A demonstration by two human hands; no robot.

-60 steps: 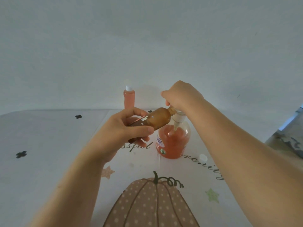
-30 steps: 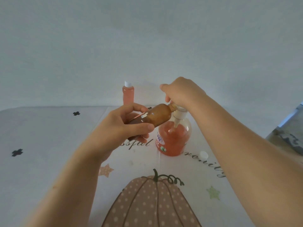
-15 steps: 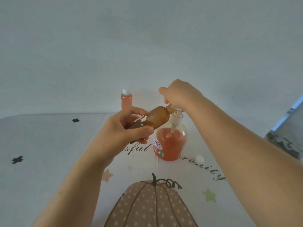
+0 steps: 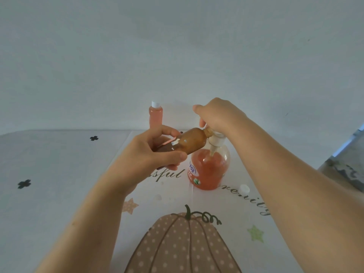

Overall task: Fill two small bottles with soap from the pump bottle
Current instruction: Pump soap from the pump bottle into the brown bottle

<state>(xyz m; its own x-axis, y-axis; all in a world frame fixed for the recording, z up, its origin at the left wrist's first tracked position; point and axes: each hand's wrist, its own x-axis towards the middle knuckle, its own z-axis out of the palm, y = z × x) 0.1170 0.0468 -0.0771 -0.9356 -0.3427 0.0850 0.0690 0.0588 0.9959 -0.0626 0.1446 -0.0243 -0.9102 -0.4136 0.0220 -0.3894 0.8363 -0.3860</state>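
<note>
Soap from the pump bottle point(image 4: 208, 170) is being transferred into the brown small bottle point(image 4: 192, 143), which is held tilted, nearly on its side, with its open neck against the pump spout. The left hand point(image 4: 149, 154) wraps this bottle, thumb below and fingers above, pinching its lower half. The right hand point(image 4: 218, 115) rests on top of the pump head, fingers curled down over it; how hard it is pressing cannot be determined.

Progress assessment:
- A pink small bottle point(image 4: 155, 116) stands upright at the far edge of the table point(image 4: 59, 174), well apart from the hands. It carries a white cap and shows pink liquid almost to the neck. This bottle is judged complete.
- The brown bottle is opaque, so its fill level cannot be read. It is judged to be in the filling step.
- A loose white cap point(image 4: 244, 188) lies on the tablecloth just right of the pump bottle. It probably belongs to the brown bottle and is yet to be fitted.
- The pump bottle stands upright and appears well over half full of pink soap.

Count:
- Small bottles: two (one pink and capped, one brown and open).
- Pump bottles: one.
- Loose caps: one.
- Hands in use: two.

Remaining work, as judged: finish pumping, set the brown bottle upright, and cap it.
</note>
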